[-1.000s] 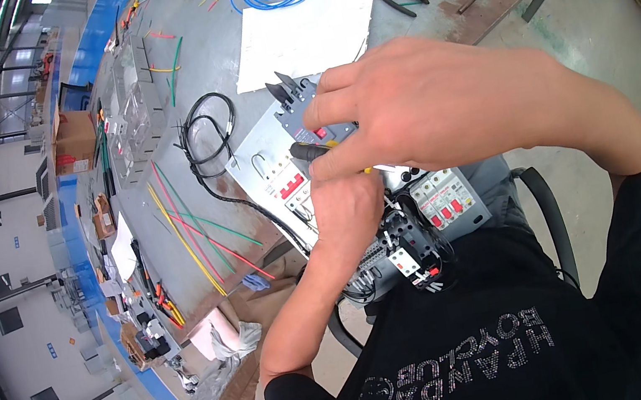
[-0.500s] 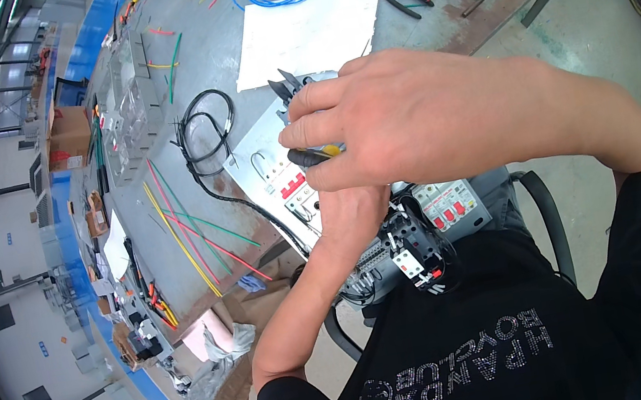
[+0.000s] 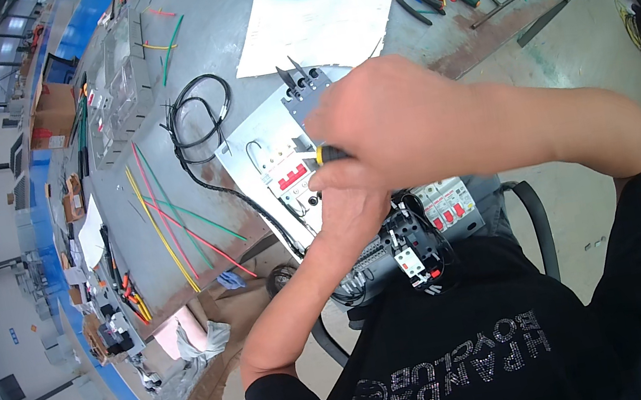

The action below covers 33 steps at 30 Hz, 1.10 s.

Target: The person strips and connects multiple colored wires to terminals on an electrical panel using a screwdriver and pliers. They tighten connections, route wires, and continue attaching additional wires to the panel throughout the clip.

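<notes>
And the right hand (image 3: 384, 115) is curled tight round a black-and-yellow-handled tool (image 3: 321, 156), axis roughly nine-to-three, grey plastic breaker (image 3: 308, 90) close at ten o'clock, left hand (image 3: 352, 210) at seven, its grip hidden.

Fisheye on wearer's head, left of pair, looks down, close, onto right hand (image 3: 396, 119) grip; bench (image 3: 217, 35) beyond grip, shirt (image 3: 473, 301) below it, wall (image 3: 1, 241) far left of it; edges bow toward rim.
</notes>
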{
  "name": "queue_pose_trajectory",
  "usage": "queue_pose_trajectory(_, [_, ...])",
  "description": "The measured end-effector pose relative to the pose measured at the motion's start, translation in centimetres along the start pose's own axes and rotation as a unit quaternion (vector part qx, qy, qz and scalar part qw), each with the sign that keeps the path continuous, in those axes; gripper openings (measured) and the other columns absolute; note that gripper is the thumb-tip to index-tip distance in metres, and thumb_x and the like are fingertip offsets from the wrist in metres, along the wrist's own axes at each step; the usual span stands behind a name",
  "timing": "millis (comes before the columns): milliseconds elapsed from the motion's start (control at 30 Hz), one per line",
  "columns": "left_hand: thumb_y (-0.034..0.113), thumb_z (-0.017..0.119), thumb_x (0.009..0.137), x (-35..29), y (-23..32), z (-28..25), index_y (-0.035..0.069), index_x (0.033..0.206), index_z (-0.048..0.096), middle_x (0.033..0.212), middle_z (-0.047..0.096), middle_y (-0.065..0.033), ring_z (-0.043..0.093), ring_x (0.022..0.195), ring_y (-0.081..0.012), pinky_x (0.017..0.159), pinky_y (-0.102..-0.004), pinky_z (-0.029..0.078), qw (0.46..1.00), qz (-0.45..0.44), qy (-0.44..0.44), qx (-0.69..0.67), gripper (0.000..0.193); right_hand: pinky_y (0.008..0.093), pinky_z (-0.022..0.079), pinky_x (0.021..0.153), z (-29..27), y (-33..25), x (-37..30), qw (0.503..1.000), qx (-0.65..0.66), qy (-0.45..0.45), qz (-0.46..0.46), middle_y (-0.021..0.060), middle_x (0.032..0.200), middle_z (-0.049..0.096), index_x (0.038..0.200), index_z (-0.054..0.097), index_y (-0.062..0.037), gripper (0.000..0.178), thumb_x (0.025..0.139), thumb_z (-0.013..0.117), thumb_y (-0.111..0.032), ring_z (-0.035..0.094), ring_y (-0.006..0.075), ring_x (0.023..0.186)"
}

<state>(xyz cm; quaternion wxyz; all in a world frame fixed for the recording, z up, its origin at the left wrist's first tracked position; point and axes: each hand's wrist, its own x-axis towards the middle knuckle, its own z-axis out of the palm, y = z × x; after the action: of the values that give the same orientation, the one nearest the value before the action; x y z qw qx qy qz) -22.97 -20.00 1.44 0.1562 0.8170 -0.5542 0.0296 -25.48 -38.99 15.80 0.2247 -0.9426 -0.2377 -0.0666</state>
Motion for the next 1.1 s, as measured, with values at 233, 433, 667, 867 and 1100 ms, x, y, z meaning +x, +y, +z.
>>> queue_pose_trajectory(233, [0.011, 0.076, 0.073, 0.0, 0.0, -0.1, 0.006, 0.089, 0.072, 0.087, 0.068, -0.0092, 0.065, 0.091, -0.0281, 0.080, -0.0424, 0.046, 0.998, 0.005, -0.028, 0.049, 0.017, 0.0314, 0.057, 0.065, -2.1, 2.0, 0.9, 0.909, 0.338, -0.123, 0.212, 0.0079, 0.072, 0.070, 0.127, 0.073, -0.0043, 0.034, 0.105, 0.072, -0.030, 0.071, 0.0172, 0.066])
queue_pose_trajectory(433, [0.009, 0.073, 0.077, -0.3, 0.0, 0.0, 0.006, 0.087, 0.072, 0.087, 0.067, -0.0077, 0.064, 0.089, -0.0264, 0.080, -0.0406, 0.045, 0.999, -0.005, -0.026, 0.033, 0.011, 0.0279, 0.058, 0.076, -3.8, 4.1, -0.6, 0.858, 0.434, -0.226, 0.156, 0.0059, 0.106, 0.075, 0.122, 0.076, -0.0048, 0.054, 0.078, 0.100, -0.024, 0.074, 0.0134, 0.088])
queue_pose_trajectory(667, [0.010, 0.072, 0.079, -0.5, 0.1, -0.1, 0.005, 0.091, 0.074, 0.087, 0.067, -0.0083, 0.064, 0.090, -0.0258, 0.082, -0.0397, 0.045, 0.997, 0.007, -0.055, 0.049, 0.013, 0.0426, 0.056, 0.087, -3.2, 3.0, -1.7, 0.995, 0.022, -0.006, -0.097, 0.0148, 0.125, 0.066, 0.102, 0.078, -0.0055, 0.061, 0.061, 0.100, -0.045, 0.067, 0.0336, 0.108])
queue_pose_trajectory(867, [0.009, 0.070, 0.082, -0.6, -0.1, 1.0, 0.005, 0.089, 0.074, 0.089, 0.069, -0.0086, 0.064, 0.091, -0.0257, 0.081, -0.0399, 0.045, 0.999, 0.004, -0.015, 0.047, 0.010, 0.0427, 0.044, 0.057, -1.0, 0.9, -2.0, 0.990, -0.120, 0.067, -0.026, 0.0098, 0.079, 0.063, 0.096, 0.071, -0.0043, 0.040, 0.084, 0.091, -0.037, 0.062, 0.0300, 0.069])
queue_pose_trajectory(1100, [0.009, 0.071, 0.080, -0.5, -0.1, 0.4, 0.005, 0.088, 0.073, 0.088, 0.068, -0.0086, 0.063, 0.090, -0.0258, 0.081, -0.0402, 0.045, 0.999, 0.005, -0.016, 0.049, 0.009, 0.0448, 0.045, 0.058, -1.6, -0.8, -1.1, 0.998, 0.012, -0.012, 0.066, 0.0172, 0.071, 0.063, 0.121, 0.070, -0.0045, 0.023, 0.104, 0.073, -0.021, 0.063, 0.0360, 0.062])
